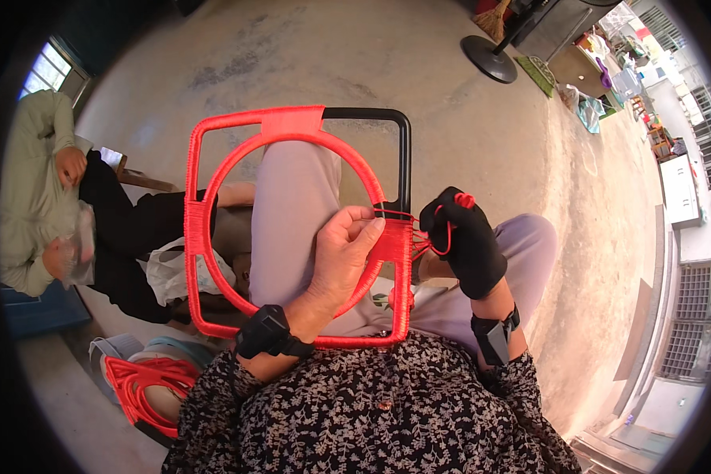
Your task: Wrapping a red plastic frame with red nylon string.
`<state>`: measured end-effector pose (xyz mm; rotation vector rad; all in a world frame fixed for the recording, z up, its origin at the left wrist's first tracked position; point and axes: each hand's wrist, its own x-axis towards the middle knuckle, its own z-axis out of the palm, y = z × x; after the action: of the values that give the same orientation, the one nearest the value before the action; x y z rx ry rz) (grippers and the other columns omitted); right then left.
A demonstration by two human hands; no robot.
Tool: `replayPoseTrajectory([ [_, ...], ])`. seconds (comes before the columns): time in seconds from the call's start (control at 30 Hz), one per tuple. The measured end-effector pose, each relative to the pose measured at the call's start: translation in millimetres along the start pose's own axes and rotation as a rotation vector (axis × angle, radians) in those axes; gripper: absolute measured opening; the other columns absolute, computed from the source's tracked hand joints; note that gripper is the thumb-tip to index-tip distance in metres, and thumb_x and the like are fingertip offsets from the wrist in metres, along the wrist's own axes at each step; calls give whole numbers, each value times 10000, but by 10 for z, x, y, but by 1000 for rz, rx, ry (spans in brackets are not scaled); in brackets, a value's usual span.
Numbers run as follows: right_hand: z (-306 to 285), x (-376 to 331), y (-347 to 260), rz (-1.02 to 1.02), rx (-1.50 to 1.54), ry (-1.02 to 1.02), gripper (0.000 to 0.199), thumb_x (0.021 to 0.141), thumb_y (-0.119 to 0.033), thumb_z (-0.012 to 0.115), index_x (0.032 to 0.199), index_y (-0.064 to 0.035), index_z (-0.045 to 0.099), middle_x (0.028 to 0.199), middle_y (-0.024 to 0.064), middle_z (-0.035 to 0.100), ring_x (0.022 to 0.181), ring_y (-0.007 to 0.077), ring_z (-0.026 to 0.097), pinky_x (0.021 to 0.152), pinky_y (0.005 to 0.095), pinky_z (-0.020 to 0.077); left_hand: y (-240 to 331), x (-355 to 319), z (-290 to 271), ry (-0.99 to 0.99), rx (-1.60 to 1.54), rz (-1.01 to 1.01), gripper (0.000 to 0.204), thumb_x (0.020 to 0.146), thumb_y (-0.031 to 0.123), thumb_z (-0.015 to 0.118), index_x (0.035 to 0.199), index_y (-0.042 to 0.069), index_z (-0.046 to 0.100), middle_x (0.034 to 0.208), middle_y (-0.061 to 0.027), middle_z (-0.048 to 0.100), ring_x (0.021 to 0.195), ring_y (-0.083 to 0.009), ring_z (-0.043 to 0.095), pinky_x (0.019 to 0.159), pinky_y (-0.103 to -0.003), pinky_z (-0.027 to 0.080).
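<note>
A square frame (pixel 193 292) with rounded corners and a ring inside it rests upright across my lap. Most of it is wound with red cord; the upper right corner shows bare black tube. My left hand (pixel 341 251) is bare and pinches the wrapped edge where ring and frame meet, thumb and forefinger together on the cord. In a black glove, my right hand (pixel 468 245) is closed around a bundle of red cord (pixel 423 237) just right of the frame. Strands run from the wrapping to this hand, and a red loop pokes out above its fingers.
At the left sits another person (pixel 39 182) in a pale green top, holding something clear. A white plastic bag (pixel 186 272) lies near them. More red cord-wrapped pieces (pixel 146 391) are at the lower left. A fan base (pixel 489 59) stands at the far right, near a green broom (pixel 537 75).
</note>
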<state>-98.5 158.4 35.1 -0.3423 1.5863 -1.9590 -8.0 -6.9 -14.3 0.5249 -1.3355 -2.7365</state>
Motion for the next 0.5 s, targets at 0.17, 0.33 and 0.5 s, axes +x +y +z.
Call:
replayPoseTrajectory([
  [0.17,427,-141,-125,81,-310,-74,158,894,-173,537,794,-52,524,665,-34,439,623,51,436,578,224,376,45,-18,-44,16,157,27,238,922,136,606,1115,21,526,860,-25,651,738,-44,594,625,-183,476],
  [0.33,141,-166,-89,169,-115,-68,188,906,-147,504,748,-55,460,662,-29,412,614,62,378,571,233,331,115,-21,-2,54,-23,-77,154,929,185,599,963,35,588,817,-29,649,693,-81,616,622,-218,506],
  [0.5,-20,-150,170,-263,-343,71,114,903,-93,478,825,-10,471,700,9,427,641,113,433,621,240,367,60,8,-68,-3,4,-131,149,939,205,576,889,65,596,800,4,623,683,-63,593,605,-212,499],
])
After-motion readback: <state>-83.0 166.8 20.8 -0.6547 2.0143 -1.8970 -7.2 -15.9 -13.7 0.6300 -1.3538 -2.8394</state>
